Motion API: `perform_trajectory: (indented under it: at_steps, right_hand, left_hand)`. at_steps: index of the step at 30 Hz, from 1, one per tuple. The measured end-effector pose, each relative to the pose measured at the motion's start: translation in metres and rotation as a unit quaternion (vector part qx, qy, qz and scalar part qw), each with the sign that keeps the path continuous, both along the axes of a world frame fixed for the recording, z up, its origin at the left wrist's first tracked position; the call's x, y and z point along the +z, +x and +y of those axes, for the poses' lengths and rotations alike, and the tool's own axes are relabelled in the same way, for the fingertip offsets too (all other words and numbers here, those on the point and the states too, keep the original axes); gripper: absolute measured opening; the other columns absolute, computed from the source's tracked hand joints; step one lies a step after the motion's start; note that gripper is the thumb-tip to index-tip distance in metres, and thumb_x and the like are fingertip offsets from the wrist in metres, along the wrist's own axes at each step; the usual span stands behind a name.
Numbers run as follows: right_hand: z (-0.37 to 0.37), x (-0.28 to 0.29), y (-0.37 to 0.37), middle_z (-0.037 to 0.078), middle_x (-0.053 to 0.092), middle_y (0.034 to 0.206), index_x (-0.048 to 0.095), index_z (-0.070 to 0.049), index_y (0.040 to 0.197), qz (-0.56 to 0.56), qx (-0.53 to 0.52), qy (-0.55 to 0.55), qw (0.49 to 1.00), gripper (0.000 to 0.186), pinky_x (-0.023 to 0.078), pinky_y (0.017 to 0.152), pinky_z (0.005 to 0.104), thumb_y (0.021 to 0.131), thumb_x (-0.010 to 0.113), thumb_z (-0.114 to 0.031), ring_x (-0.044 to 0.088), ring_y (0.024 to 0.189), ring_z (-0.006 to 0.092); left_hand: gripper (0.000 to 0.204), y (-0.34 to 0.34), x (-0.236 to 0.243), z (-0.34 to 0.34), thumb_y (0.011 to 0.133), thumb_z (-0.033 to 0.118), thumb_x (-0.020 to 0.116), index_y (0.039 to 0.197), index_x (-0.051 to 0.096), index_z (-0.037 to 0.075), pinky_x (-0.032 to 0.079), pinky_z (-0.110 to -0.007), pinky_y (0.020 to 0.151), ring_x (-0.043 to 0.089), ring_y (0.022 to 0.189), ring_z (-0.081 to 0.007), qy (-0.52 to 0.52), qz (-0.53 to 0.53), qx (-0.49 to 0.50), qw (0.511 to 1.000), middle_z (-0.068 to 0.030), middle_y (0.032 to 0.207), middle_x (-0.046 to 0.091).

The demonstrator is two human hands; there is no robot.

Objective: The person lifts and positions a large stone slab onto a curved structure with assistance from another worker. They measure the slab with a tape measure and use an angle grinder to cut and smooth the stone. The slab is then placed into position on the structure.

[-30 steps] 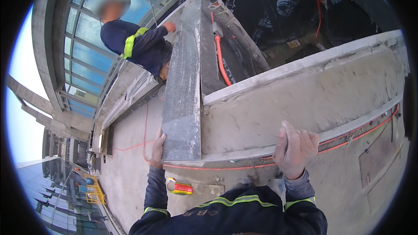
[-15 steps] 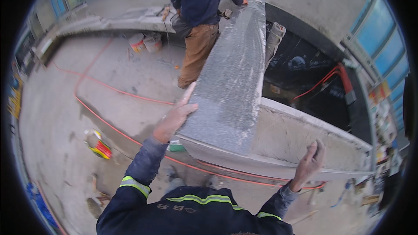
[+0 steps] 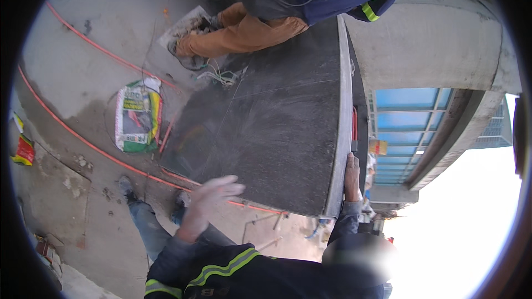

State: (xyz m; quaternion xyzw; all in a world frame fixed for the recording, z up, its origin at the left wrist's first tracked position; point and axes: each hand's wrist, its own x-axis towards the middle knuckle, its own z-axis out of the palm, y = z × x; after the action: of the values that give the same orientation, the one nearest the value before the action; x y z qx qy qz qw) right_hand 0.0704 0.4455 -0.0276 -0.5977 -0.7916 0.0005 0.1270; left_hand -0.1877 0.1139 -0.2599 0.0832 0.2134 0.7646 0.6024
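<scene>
Head view: left hand (image 3: pixel 213 199) open, right hand (image 3: pixel 352 180) along a pale strip (image 3: pixel 344 116)

Grey floor (image 3: pixel 111 16) spreads across the left side, marked by darker damp patches. Next in size comes the dark panel (image 3: pixel 282 127), a broad smooth face filling the middle; the pale strip runs along its right edge in the frame. At the top, a co-worker (image 3: pixel 316 0) in a navy jacket and brown trousers stands close to the panel's upper part. Blue-tinted windows (image 3: pixel 410 111) show at the right, beyond the strip.

A white, green and yellow bag (image 3: pixel 136 119) sits on the floor, left of the panel. Between it and the wearer's shoes passes an orange hose (image 3: pixel 98 151).

The left hand is blurred, its fingers extended and gripping nothing; it overlaps the panel's lower edge, and contact cannot be told. The right hand lies against the outer side of the strip, fingers straight and close together; its thumb is hidden, so whether it grips cannot be told.

Smallest are thin white cables (image 3: pixel 221 75), bunched near the co-worker's feet.
</scene>
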Motion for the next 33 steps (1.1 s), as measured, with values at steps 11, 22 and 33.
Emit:
perform_trajectory:
  at_steps: [11,22,33]
  right_hand:
    - [-0.002,0.0,-0.001,0.005,0.061,0.091,0.063,-0.002,0.11,-0.051,0.084,-0.008,0.995,0.049,0.048,0.073,0.032,0.114,0.036,-0.043,0.057,0.08,0.0137]
    - [0.005,-0.002,0.005,0.018,0.064,0.112,0.061,0.007,0.123,-0.014,0.081,-0.013,0.997,0.053,0.048,0.091,0.0413,0.113,0.037,-0.039,0.061,0.101,0.0284]
    - [0.006,-0.012,0.028,0.024,0.069,0.106,0.061,0.008,0.117,0.116,0.059,0.033,0.991,0.053,0.051,0.089,0.0423,0.107,0.053,-0.044,0.067,0.098,0.0319]
  left_hand:
    - [0.049,-0.005,-0.205,-0.087,0.103,0.038,0.061,0.134,0.062,0.0,0.05,-0.035,0.098,0.068,0.107,-0.0198,-0.377,-0.127,0.08,0.914,-0.0153,0.121,0.071]
    - [0.038,-0.008,-0.203,-0.096,0.102,0.032,0.061,0.127,0.066,0.003,0.053,-0.031,0.093,0.071,0.106,-0.0195,-0.368,-0.091,0.082,0.922,-0.013,0.116,0.073]
    - [0.05,-0.045,0.022,-0.008,0.108,0.031,0.048,0.141,0.054,-0.005,0.05,-0.037,0.104,0.065,0.121,-0.0247,-0.102,0.19,0.093,0.972,-0.0175,0.132,0.066]
